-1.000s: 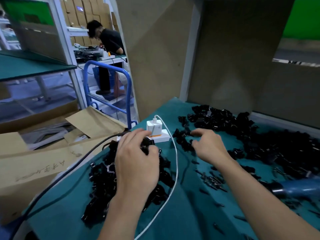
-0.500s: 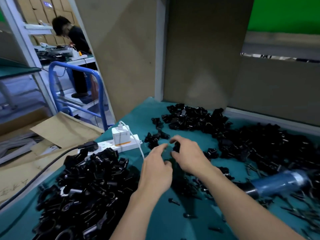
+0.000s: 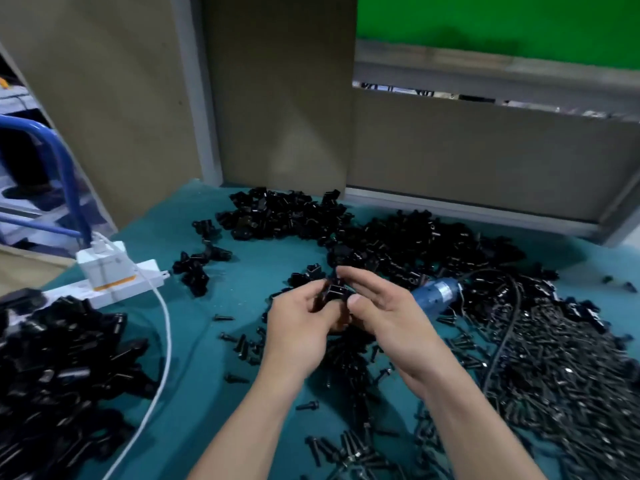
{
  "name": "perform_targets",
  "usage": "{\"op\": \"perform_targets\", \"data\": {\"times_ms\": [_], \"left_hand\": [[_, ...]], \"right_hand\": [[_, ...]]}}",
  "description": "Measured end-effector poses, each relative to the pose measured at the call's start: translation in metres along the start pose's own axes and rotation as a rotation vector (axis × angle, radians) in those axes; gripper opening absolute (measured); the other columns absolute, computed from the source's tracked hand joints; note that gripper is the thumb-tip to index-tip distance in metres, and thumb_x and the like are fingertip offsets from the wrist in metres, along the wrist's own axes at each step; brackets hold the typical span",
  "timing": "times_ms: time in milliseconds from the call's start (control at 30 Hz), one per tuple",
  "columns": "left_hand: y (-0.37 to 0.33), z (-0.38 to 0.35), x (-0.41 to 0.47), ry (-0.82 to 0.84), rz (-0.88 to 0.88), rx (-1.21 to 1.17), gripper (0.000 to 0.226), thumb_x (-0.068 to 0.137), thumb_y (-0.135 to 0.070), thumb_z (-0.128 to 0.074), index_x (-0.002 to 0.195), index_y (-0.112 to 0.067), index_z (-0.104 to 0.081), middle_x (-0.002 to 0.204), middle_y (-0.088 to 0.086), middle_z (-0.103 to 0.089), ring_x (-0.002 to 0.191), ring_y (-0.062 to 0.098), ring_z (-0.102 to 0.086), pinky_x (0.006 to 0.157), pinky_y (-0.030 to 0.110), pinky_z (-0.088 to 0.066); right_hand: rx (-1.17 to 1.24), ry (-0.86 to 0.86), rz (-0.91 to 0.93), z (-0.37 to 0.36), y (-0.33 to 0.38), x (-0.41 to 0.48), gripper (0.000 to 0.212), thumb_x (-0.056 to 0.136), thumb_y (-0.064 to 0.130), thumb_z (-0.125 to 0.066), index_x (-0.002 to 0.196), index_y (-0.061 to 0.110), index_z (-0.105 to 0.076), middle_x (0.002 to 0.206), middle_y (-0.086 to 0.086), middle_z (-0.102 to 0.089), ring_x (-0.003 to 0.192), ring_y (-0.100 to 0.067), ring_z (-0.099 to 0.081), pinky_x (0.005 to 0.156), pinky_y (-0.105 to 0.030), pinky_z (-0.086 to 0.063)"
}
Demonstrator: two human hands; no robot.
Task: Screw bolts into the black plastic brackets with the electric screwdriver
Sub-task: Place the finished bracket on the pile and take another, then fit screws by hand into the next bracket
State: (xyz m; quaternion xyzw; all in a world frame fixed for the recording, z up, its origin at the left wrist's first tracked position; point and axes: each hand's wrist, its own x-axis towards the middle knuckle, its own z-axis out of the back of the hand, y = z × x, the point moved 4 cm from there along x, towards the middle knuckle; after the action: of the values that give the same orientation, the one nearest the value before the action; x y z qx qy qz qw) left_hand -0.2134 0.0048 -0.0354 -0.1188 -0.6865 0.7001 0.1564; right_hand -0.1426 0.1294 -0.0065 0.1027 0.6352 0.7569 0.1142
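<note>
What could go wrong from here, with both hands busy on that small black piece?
1. The bracket is only pinched between the left hand and right hand; it could slip and drop among the loose bolts underneath.
2. The electric screwdriver lies behind the right hand, its black cord looping over the bolt pile; pulling it might scatter bolts.

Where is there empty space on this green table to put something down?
Bare mat lies between the white cable and the left forearm; another behind the power strip. Crowded: bracket piles at left and back, bolts heaped at right.
</note>
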Motion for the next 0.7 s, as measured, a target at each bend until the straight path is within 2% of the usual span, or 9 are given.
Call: {"op": "perform_targets", "data": {"times_ms": [67,167,267,367,467,533,567,633,700], "left_hand": [[-0.002,-0.005,-0.002,-0.09,-0.043,0.057,0.043,0.087,-0.007,-0.078,0.101,-0.048,-0.077,0.092,-0.022,-0.079,0.086,-0.004,-0.073,0.078,0.015,-0.056],[-0.006,-0.016,-0.005,-0.105,-0.117,0.12,0.056,0.087,-0.004,-0.078,0.095,-0.059,-0.075,0.103,-0.027,-0.076,0.096,-0.011,-0.07,0.08,0.006,-0.051],[-0.003,-0.023,-0.008,-0.117,-0.113,-0.06,0.052,0.088,-0.002,-0.077,0.095,-0.053,-0.08,0.1,-0.017,-0.08,0.093,0.002,-0.075,0.078,0.014,-0.057],[-0.001,-0.025,-0.007,-0.069,-0.105,-0.247,0.039,0.088,0.003,-0.075,0.097,-0.034,-0.084,0.103,-0.002,-0.081,0.095,0.011,-0.076,0.077,0.016,-0.057],[-0.007,-0.025,-0.008,0.028,-0.179,-0.207,0.038,0.089,0.007,-0.072,0.108,-0.024,-0.081,0.119,-0.002,-0.074,0.105,0.007,-0.072,0.082,0.015,-0.055],[-0.009,-0.027,-0.008,0.106,-0.169,-0.195,0.034,0.088,-0.006,-0.072,0.118,-0.022,-0.077,0.132,-0.008,-0.067,0.109,0.002,-0.069,0.083,0.013,-0.053],[-0.01,-0.028,-0.009,0.137,-0.142,-0.215,0.034,0.087,-0.01,-0.071,0.118,-0.023,-0.077,0.132,-0.008,-0.067,0.101,0.003,-0.069,0.08,0.013,-0.054],[-0.013,-0.03,-0.008,0.205,-0.093,-0.255,0.027,0.096,-0.008,-0.069,0.112,-0.027,-0.08,0.118,0.005,-0.074,0.084,0.016,-0.064,0.069,0.015,-0.054],[-0.017,-0.03,-0.007,0.232,-0.074,-0.223,0.031,0.1,-0.007,-0.064,0.106,-0.032,-0.082,0.103,0.018,-0.076,0.082,0.022,-0.059,0.066,0.019,-0.055]], "right_hand": [[-0.11,-0.146,-0.009,0.018,0.0,-0.007,0.035,0.096,0.005,-0.067,0.115,0.033,-0.075,0.113,0.012,-0.077,0.1,-0.006,-0.075,0.09,-0.035,-0.062],[-0.166,-0.201,-0.073,0.028,-0.003,-0.013,0.03,0.089,0.004,-0.074,0.101,0.032,-0.075,0.091,0.01,-0.08,0.07,-0.017,-0.077,0.075,-0.037,-0.065],[-0.171,-0.194,-0.054,0.034,-0.007,-0.012,0.031,0.093,0.003,-0.071,0.092,0.034,-0.073,0.084,0.009,-0.08,0.071,-0.016,-0.077,0.074,-0.031,-0.064],[0.2,-0.131,-0.091,0.028,-0.012,-0.011,0.022,0.1,-0.001,-0.062,0.094,0.016,-0.075,0.082,-0.009,-0.079,0.074,-0.023,-0.077,0.072,-0.031,-0.063],[0.538,-0.044,-0.174,0.016,-0.017,-0.012,0.027,0.105,0.001,-0.052,0.097,0.008,-0.077,0.082,-0.012,-0.076,0.067,-0.017,-0.071,0.066,-0.026,-0.06],[0.631,-0.012,-0.216,0.011,-0.019,-0.013,0.037,0.106,0.002,-0.05,0.09,0.009,-0.082,0.078,-0.009,-0.072,0.064,-0.015,-0.067,0.064,-0.026,-0.059],[0.645,0.004,-0.229,0.01,-0.019,-0.014,0.036,0.106,0.002,-0.05,0.09,0.008,-0.081,0.077,-0.009,-0.071,0.064,-0.016,-0.066,0.063,-0.026,-0.059],[0.67,0.037,-0.242,0.008,-0.018,-0.015,0.024,0.105,0.002,-0.051,0.104,0.002,-0.074,0.081,-0.011,-0.069,0.067,-0.018,-0.065,0.064,-0.027,-0.059],[0.681,0.058,-0.228,0.007,-0.017,-0.015,0.021,0.105,0.003,-0.051,0.113,-0.003,-0.07,0.086,-0.014,-0.069,0.071,-0.019,-0.066,0.067,-0.028,-0.059]]}}
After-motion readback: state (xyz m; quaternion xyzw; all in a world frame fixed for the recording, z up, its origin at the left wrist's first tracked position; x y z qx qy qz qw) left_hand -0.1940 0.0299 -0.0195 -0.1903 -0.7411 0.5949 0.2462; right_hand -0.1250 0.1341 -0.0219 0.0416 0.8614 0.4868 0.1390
